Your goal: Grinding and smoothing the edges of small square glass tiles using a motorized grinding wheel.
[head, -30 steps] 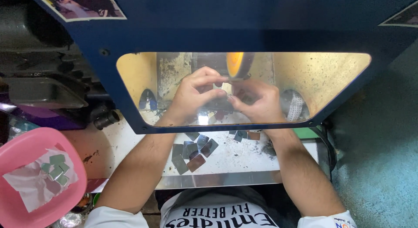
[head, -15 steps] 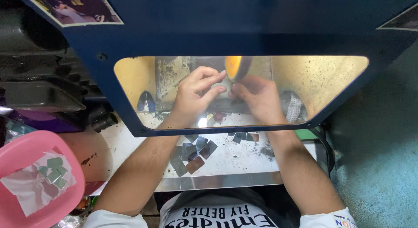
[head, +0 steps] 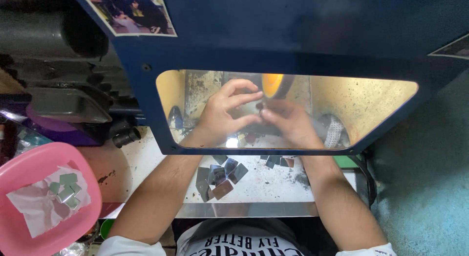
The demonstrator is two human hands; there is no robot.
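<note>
Both hands work behind a clear window (head: 371,109) set in a blue guard panel (head: 303,36), viewed from above.

Left hand (head: 222,114): positioned behind the window, left of centre. The fingers (head: 244,98) are narrow, curled toward the right hand, with the upper fingertips just beside an orange wheel (head: 271,85). Whatever they pinch is too small and blurred to identify.

Right hand (head: 290,121): positioned behind the window, just right of the left hand. Its fingers (head: 268,116) are bunched and meet the left fingertips at a dark spot directly below the wheel. Whether a part is gripped cannot be told; the view through the window is blurred.

Wheel: mounted at the upper edge of the window opening, above the point where the two hands meet.

Desk (head: 264,187): white, scuffed surface below the guard panel, between the two forearms. A cluster of small flat metal plates (head: 220,175) lies on it near the left forearm. A second, smaller group of plates (head: 278,161) lies at the lower edge of the window, near the right wrist. Dark debris is scattered beside the right forearm.

Pink bowl (head: 34,202): located at the lower left, well apart from the hands. It holds a sheet of white paper (head: 36,207) carrying several small greenish squares (head: 66,190).

A photo (head: 128,12) is fixed to the upper left corner of the panel.
</note>
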